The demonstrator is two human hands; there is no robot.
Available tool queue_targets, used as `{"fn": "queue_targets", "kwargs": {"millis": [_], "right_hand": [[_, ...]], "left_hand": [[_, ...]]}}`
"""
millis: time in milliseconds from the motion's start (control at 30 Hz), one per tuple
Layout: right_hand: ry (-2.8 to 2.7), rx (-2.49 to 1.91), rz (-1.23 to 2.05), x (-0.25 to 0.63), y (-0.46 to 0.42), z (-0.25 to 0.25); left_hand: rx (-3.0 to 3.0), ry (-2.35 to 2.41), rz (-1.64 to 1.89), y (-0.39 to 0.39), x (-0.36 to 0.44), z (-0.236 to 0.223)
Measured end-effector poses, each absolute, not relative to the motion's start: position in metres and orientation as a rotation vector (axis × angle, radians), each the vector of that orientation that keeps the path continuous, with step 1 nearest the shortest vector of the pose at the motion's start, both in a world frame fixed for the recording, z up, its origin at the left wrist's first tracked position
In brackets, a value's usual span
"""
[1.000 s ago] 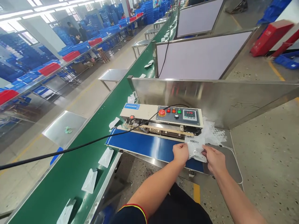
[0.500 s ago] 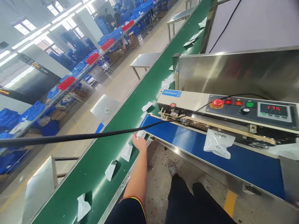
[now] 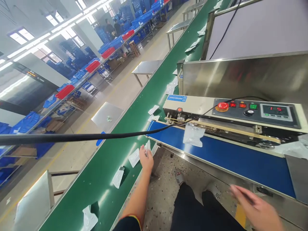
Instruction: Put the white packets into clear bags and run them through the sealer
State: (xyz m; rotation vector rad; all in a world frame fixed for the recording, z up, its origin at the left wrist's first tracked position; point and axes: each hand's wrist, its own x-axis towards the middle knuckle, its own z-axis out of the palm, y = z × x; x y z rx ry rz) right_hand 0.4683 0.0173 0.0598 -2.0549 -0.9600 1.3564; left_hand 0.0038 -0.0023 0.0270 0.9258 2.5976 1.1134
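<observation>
One pouch [image 3: 193,136] at the sealer [image 3: 196,102]; other pouches [image 3: 134,158] remain by the green conveyor [image 3: 101,179] edge; left hand [image 3: 147,162] half-curled, hold uncertain; right hand [image 3: 261,207] loose, empty.

white packets [image 3: 118,177] lie (loosely strung out) along the green belt [image 3: 96,186]

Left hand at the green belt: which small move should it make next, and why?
Perhaps the left hand should pinch and lift the white pouch there: hand and pouch appear to meet, though any grip is unclear, and the blue belt shows room right of a second pouch.
</observation>
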Motion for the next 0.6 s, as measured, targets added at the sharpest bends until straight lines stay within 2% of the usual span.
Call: {"fn": "queue_targets", "kwargs": {"millis": [100,233,433,600], "right_hand": [[-1.175,-1.673,1.616,0.393,0.039,0.096],[-1.115,-1.382,1.499,0.358,0.074,0.125],[-0.977,-1.601,1.138,0.449,0.092,0.122],[-0.499,-1.616,1.128,0.527,0.099,0.089]], "left_hand": [[1.093,2.243,1.360,0.004,0.092,0.048],[1.215,1.756,1.436,0.036,0.209,0.074],[1.086,1.225,1.346,0.092,0.304,0.085],[0.833,1.293,0.958,0.140,0.374,0.064]]}}
